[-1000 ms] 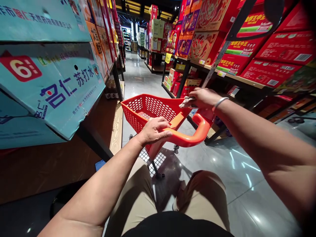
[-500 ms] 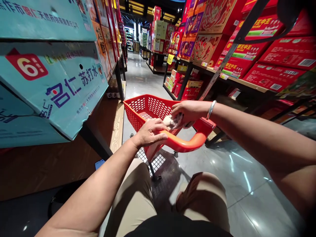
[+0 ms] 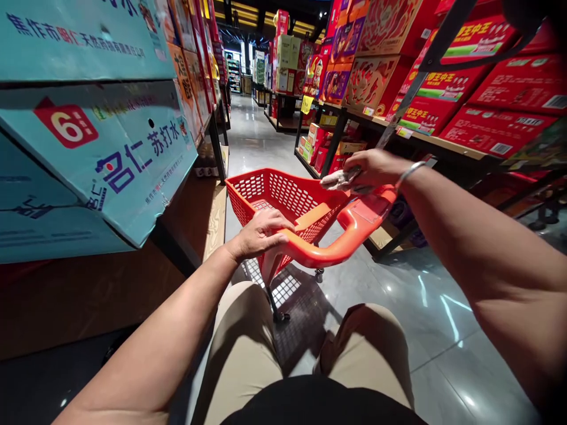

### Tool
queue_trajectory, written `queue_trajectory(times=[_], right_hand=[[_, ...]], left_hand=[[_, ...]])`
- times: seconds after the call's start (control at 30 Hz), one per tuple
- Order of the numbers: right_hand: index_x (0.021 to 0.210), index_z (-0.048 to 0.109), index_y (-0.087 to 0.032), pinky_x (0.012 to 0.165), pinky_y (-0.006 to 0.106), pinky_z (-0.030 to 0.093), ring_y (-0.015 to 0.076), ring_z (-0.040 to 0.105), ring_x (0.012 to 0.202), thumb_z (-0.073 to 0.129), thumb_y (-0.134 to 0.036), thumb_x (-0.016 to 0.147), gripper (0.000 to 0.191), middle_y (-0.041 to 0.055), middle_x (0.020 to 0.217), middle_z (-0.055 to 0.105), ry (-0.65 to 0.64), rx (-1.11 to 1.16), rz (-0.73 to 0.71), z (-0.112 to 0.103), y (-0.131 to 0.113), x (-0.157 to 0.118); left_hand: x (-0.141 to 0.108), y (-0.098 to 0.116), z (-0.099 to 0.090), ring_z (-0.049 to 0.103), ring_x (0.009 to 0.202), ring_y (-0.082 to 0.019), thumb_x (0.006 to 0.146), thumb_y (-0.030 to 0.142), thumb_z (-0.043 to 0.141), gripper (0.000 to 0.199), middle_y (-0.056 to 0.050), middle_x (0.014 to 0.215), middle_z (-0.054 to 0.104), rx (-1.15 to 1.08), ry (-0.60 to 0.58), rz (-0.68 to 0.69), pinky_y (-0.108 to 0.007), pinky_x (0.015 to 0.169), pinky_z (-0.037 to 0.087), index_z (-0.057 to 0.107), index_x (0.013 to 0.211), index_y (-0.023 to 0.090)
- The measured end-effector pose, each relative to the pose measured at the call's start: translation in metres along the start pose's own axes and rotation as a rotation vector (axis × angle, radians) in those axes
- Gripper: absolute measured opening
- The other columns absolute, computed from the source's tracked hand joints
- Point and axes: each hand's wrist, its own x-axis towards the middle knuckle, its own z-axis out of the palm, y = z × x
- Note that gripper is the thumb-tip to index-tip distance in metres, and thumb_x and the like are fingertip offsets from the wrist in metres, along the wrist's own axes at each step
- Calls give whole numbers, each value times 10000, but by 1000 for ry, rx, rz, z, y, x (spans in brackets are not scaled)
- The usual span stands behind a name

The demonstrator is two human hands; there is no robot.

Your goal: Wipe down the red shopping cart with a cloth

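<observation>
A red plastic shopping cart [image 3: 287, 195] with perforated basket walls stands before me, its thick orange-red handle [image 3: 325, 254] nearest my knees. My left hand [image 3: 264, 233] is wrapped over the left end of the handle. In my right hand [image 3: 370, 168], closed and slightly blurred, is a crumpled whitish-grey cloth [image 3: 339, 180], held over the right rear part of the cart, close to the handle's right end. The cloth hangs out at the left of my fingers.
Light blue cartons [image 3: 101, 147] are stacked close on the left above a wooden ledge. Shelves with red boxes [image 3: 509, 106] line the right. A grey tiled aisle [image 3: 252, 136] runs ahead between them. A dark bar slants at upper right.
My right hand has moved right and up with the cloth, from the handle's left part to its right end. My left hand stays on the handle, shifted slightly left.
</observation>
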Motion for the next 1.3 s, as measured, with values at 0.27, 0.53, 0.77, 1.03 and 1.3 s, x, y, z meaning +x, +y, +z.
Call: queue_trajectory(times=[0.27,0.53,0.77,1.03,1.3], right_hand=[[965,725,-244,697,335,536,210,661,824,653,-520,842,311,71,995,701,136,83,-85,-13,-35,-100],[1164,709,-256,897,379,511,213,616,1038,582,-195,940,265,97,1206,667,351,71,-496,34,-137,-144],[1088,772,-262,751,319,451,202,566,889,612,-214,895,255,78,1142,674,356,-230,-92,16,-34,-134],[1089,727,-228,800,329,484,212,606,931,567,-129,847,306,77,1111,666,398,-79,-76,27,-68,-130],[1161,706,-237,962,394,482,226,572,1085,573,-139,935,281,95,1268,646,411,-134,-414,48,-148,-147]], left_hand=[[-21,39,-7,532,1234,-264,982,543,465,485,-107,1270,618,41,169,41,-452,1111,391,636,1345,271],[-20,83,26,637,1065,-296,843,476,673,365,-106,1080,721,350,334,79,-445,960,483,710,1080,200],[-29,74,4,626,878,-225,907,580,606,406,-61,887,700,288,279,92,-375,891,457,724,971,197],[-25,68,4,632,889,-236,902,549,614,379,-68,905,702,237,277,94,-406,914,457,719,981,193],[-25,58,-4,634,965,-260,884,479,636,305,-93,960,700,188,288,89,-437,944,485,717,947,192]])
